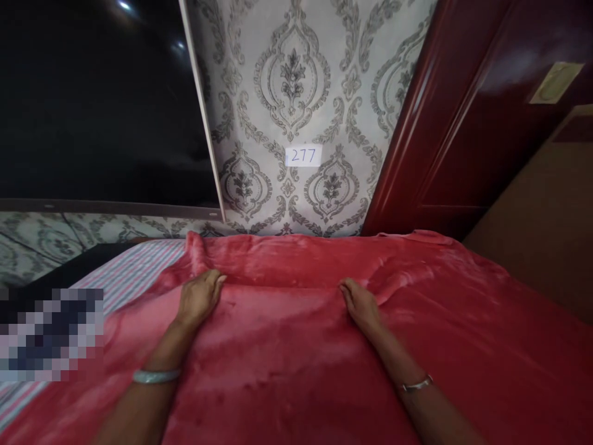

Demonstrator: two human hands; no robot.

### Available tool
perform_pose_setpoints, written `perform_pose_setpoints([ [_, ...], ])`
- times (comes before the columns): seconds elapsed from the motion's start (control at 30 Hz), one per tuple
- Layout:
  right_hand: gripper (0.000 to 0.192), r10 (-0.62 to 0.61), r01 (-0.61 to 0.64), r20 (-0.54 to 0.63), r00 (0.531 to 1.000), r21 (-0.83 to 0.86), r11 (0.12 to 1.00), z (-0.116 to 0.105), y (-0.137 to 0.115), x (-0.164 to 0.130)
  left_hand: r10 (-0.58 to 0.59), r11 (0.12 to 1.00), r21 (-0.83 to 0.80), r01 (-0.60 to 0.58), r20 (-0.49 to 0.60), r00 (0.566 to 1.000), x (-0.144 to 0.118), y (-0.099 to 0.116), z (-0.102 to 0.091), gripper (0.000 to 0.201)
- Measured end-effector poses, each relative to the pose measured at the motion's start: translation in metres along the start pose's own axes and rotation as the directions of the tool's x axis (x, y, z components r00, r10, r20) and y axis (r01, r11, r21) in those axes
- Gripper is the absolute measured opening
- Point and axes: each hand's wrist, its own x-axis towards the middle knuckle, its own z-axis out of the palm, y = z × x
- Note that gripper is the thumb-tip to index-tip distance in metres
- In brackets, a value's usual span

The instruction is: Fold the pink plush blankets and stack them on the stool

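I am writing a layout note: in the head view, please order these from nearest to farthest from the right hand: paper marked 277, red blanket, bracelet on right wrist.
1. Red blanket: gripped in the right hand.
2. Bracelet: behind the hand, on the right wrist.
3. Paper marked 277: ahead, on the patterned wall.

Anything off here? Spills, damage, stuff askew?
The handwritten 277 label looks out of place on the patterned wallpaper. The red blanket is rumpled, leaving striped cloth exposed at left. A pixelated patch hides part of the lower left; no spill or damage visible.
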Motion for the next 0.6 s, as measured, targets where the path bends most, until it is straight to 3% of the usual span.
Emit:
perform_pose_setpoints([
  [0.27, 0.028, -0.121, 0.123, 0.214, 0.969, 0.000, 0.992, -0.005, 0.005, -0.004, 0.022, 0.999, 0.034, -0.022, -0.005, 1.000, -0.004, -0.004, -0.003, 0.042],
  [0.47, 0.024, -0.061, 0.054, 0.129, 0.990, 0.061, 0.997, -0.009, 0.009, -0.005, 0.092, 0.994, -0.070, -0.082, 0.152, 0.984, -0.005, 0.000, -0.005, 0.038],
  [0.6, 0.025, -0.028, 0.018, 0.153, 0.988, 0.069, 0.997, -0.011, 0.009, -0.006, 0.129, 0.987, -0.124, -0.105, 0.201, 0.971, -0.007, 0.003, -0.006, 0.037],
])
